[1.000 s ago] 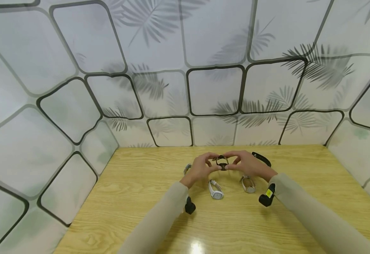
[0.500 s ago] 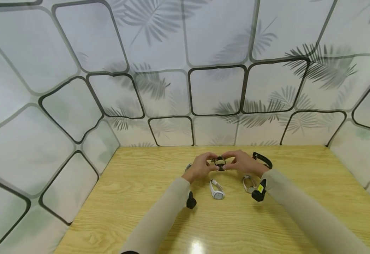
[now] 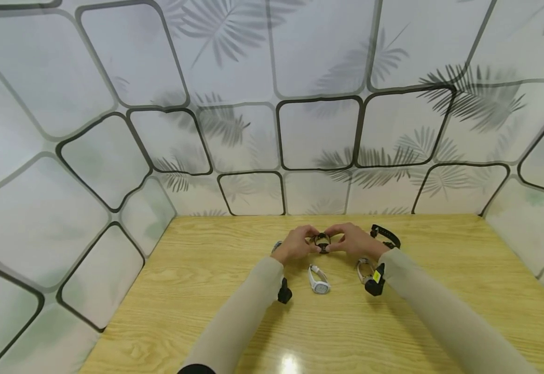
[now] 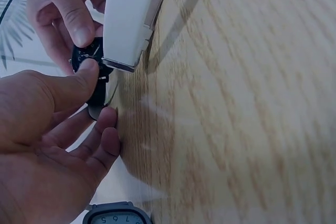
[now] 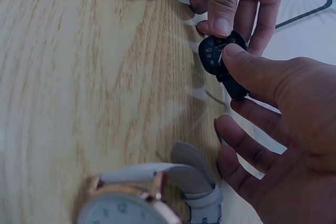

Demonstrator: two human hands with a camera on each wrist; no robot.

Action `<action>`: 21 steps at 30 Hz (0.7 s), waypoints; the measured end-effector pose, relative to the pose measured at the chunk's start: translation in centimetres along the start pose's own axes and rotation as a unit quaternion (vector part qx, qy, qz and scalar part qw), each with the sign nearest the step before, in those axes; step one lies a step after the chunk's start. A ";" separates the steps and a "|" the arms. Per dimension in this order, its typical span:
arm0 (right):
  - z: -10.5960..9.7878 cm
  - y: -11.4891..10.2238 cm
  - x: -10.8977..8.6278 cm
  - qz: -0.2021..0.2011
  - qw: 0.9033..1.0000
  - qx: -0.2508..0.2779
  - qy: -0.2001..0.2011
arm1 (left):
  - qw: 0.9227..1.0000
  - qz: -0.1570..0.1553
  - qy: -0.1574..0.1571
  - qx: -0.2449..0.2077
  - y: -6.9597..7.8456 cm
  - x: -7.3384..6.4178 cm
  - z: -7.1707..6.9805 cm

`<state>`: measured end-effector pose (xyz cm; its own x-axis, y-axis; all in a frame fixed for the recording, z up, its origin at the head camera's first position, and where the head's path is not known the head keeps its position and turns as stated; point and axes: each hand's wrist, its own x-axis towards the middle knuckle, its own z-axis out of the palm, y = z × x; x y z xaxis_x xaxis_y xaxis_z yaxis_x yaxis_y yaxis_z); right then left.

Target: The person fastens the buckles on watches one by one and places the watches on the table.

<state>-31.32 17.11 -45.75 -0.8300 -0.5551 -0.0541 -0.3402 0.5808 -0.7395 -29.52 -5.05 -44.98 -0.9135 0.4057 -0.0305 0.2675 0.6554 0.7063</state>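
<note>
A black wristwatch (image 3: 323, 249) with its band closed in a loop is between both hands, low over the table or on it; contact is unclear. On its left side my left hand (image 3: 296, 244) pinches it, thumb in front. From the right side my right hand (image 3: 356, 242) pinches it too, and the right wrist view shows that thumb on the edge of the dark dial (image 5: 214, 56). A white watch (image 3: 320, 286) lies just nearer to me. Beside my right wrist is a watch with a pale strap and rose-gold case (image 5: 123, 211).
Behind my right hand lies a watch with a black strap (image 3: 389, 236). A grey watch (image 4: 116, 216) is partly hidden beside my left hand. The wood-grain table (image 3: 197, 291) ends at a patterned fabric backdrop (image 3: 316, 135) at the back and sides.
Both hands have lowered the black watch slightly and shifted it a little left. My right forearm has swung inward, so its wrist camera covers part of the rose-gold watch. The other watches stay put.
</note>
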 end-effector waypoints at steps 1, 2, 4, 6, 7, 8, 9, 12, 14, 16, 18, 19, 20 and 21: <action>0.1 0.0 0.0 0.001 1.000 0.002 -0.001 | 1.000 -0.004 0.000 0.005 0.0 0.0 0.0; 0.1 0.0 0.0 0.003 1.000 0.003 -0.001 | 1.000 -0.007 0.000 0.007 0.0 0.0 0.0; 0.2 0.0 0.1 -0.004 1.000 0.001 -0.003 | 1.000 -0.011 0.002 0.012 0.0 0.0 0.0; 0.3 0.0 0.2 -0.001 1.000 -0.001 -0.002 | 1.000 -0.015 0.003 0.012 -0.1 0.1 0.0; 0.3 0.0 0.2 0.000 1.000 -0.002 -0.001 | 1.000 -0.017 0.002 0.012 -0.1 0.1 0.0; 0.4 0.0 0.2 -0.001 1.000 -0.005 -0.001 | 1.000 -0.018 0.002 0.012 -0.1 0.1 0.0; 0.4 0.1 0.2 -0.002 1.000 -0.005 -0.001 | 1.000 -0.018 0.001 0.014 -0.1 0.1 0.0; 0.4 0.1 0.2 0.004 1.000 0.000 0.002 | 1.000 -0.018 0.000 0.015 -0.1 0.1 0.0; 0.4 0.1 0.2 0.004 1.000 0.002 0.002 | 1.000 -0.018 0.001 0.015 -0.1 0.1 0.0; 0.4 0.2 0.2 0.006 1.000 0.004 0.002 | 1.000 -0.019 0.003 0.013 -0.1 0.1 0.0; 0.4 0.2 0.2 0.006 1.000 0.003 0.003 | 1.000 -0.020 0.004 0.012 -0.1 0.1 0.0; 0.4 0.3 0.3 0.006 1.000 0.003 0.002 | 1.000 -0.021 0.004 0.011 -0.1 0.1 0.0; 0.4 0.3 0.3 0.005 1.000 0.002 0.002 | 1.000 -0.022 0.003 0.010 -0.2 0.1 0.0; 0.5 0.2 0.3 0.005 1.000 0.000 0.001 | 1.000 -0.024 0.002 0.009 -0.2 0.1 0.0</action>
<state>-31.44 16.82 -46.25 -0.8345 -0.5478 -0.0598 -0.3316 0.5859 -0.7395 -29.61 -5.12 -45.11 -0.9264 0.3715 -0.0614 0.2290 0.6854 0.6912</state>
